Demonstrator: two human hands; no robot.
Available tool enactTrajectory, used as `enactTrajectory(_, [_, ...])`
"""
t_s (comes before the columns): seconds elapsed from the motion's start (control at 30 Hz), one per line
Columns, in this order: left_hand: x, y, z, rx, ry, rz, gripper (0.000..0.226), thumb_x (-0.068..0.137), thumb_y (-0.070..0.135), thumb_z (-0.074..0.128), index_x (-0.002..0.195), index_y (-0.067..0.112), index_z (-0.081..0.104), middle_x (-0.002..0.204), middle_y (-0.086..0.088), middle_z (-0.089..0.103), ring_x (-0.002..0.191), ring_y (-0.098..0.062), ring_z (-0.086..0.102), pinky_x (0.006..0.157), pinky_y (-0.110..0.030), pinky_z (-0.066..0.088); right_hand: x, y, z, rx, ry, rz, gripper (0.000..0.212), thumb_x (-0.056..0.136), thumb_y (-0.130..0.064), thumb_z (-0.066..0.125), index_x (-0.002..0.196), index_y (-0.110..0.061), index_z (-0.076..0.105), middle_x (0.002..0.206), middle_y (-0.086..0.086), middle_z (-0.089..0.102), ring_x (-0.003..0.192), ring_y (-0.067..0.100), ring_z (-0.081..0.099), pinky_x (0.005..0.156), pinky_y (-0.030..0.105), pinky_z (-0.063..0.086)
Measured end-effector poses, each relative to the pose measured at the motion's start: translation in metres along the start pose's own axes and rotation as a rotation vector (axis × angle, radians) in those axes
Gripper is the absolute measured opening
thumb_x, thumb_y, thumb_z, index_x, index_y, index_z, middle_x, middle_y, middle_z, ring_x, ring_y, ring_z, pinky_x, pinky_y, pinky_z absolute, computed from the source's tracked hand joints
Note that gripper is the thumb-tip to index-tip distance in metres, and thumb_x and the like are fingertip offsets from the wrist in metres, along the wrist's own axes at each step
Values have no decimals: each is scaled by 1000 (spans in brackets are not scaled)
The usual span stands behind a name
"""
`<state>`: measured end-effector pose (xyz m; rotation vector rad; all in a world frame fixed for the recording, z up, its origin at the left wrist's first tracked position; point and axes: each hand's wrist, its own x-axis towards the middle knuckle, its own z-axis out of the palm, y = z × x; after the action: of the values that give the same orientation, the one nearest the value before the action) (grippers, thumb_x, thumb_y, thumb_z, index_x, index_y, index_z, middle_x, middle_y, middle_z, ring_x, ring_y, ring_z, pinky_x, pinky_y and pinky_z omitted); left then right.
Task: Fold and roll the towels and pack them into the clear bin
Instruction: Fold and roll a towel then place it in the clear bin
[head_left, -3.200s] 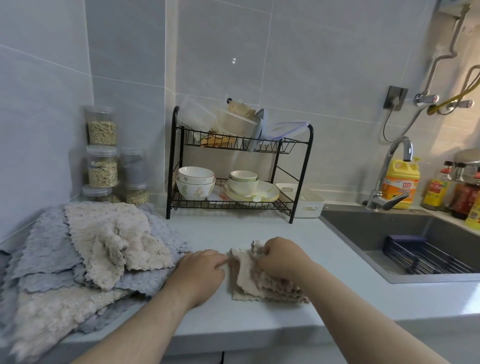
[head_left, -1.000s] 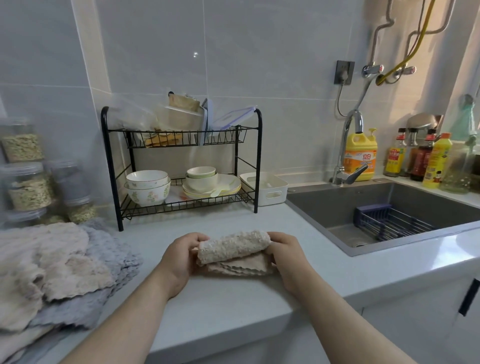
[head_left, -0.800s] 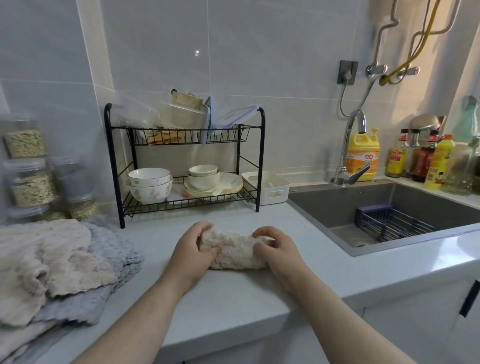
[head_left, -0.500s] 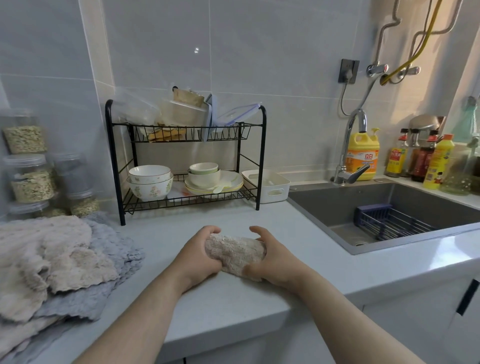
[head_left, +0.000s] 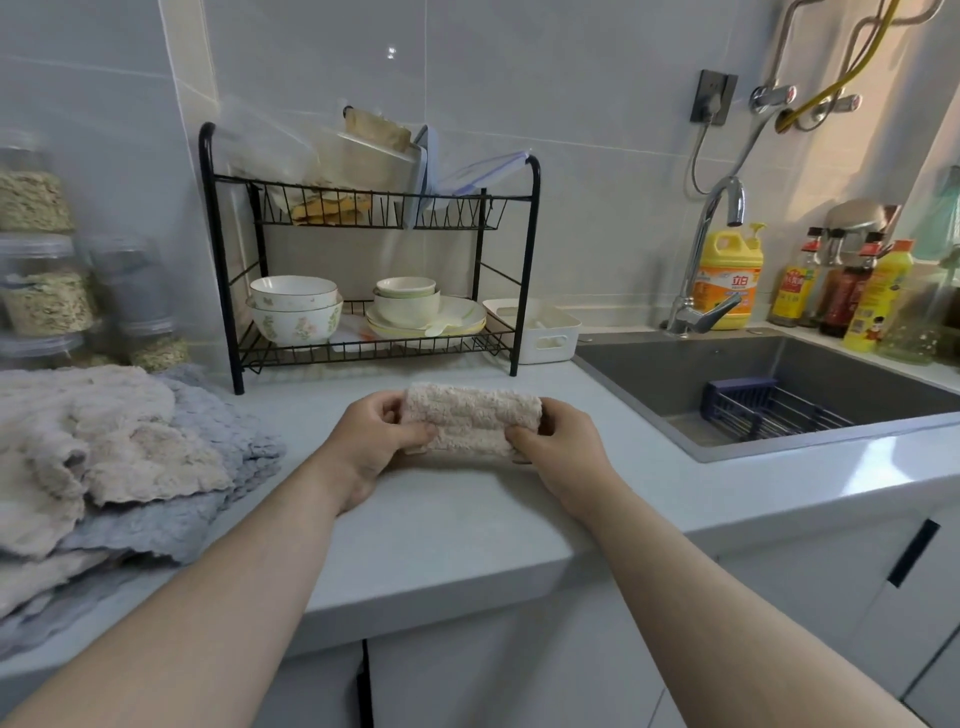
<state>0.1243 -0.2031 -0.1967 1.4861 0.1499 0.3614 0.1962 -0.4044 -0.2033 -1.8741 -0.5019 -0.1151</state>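
Two hands hold a rolled towel (head_left: 470, 423) over the counter (head_left: 441, 519).
The left hand (head_left: 371, 439) and the right hand (head_left: 563, 449) each curl around one end of the beige roll, pinching it with thumb and fingers. A pile of towels (head_left: 104, 457), beige and grey, lies at the left. Clear jars (head_left: 44, 306) by the wall hold pale grains. The black rack (head_left: 524, 270) holds bowls (head_left: 293, 309) and plates low down and clear tubs (head_left: 374, 166) on top. A blue basket (head_left: 769, 410) sits in the sink (head_left: 779, 364).

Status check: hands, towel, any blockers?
Left hand and right hand grip the rolled beige towel by its ends. Unfolded towels piled at left. Nothing blocking the counter ahead.
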Motion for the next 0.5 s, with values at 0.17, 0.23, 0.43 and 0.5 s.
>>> enactTrajectory(0.17, [-3, 2, 0, -62, 68, -19, 41, 76, -14, 67, 108, 11, 62, 92, -14, 71, 81, -27, 65, 61, -31, 55, -1, -1, 1, 77, -17, 31, 25, 83, -10, 70, 107, -8, 63, 88, 22, 66, 60, 15, 64, 65, 29, 59])
enactTrajectory(0.23, [-6, 5, 2, -42, 89, 0, 43, 79, -10, 69, 110, 18, 59, 94, -15, 69, 79, -27, 65, 56, -32, 56, -1, -2, 0, 153, -17, 78, 43, 84, -12, 71, 123, -16, 56, 101, 17, 64, 63, 14, 64, 66, 29, 61])
enactTrajectory(0.43, [-9, -5, 4, 44, 92, 72, 49, 80, -11, 67, 116, 22, 60, 96, -15, 71, 83, -23, 67, 74, -35, 59, -3, 2, -3, 137, -29, 41, 44, 86, -14, 68, 124, -32, 53, 107, -7, 61, 72, 8, 65, 67, 21, 55])
enactTrajectory(0.5, [-8, -6, 3, 50, 128, 80, 52, 79, -13, 66, 119, 20, 59, 96, -12, 72, 85, -19, 69, 80, -31, 57, -4, 2, -3, 149, -41, 53, 44, 87, -15, 66, 122, -37, 52, 104, -15, 60, 69, 4, 64, 67, 15, 52])
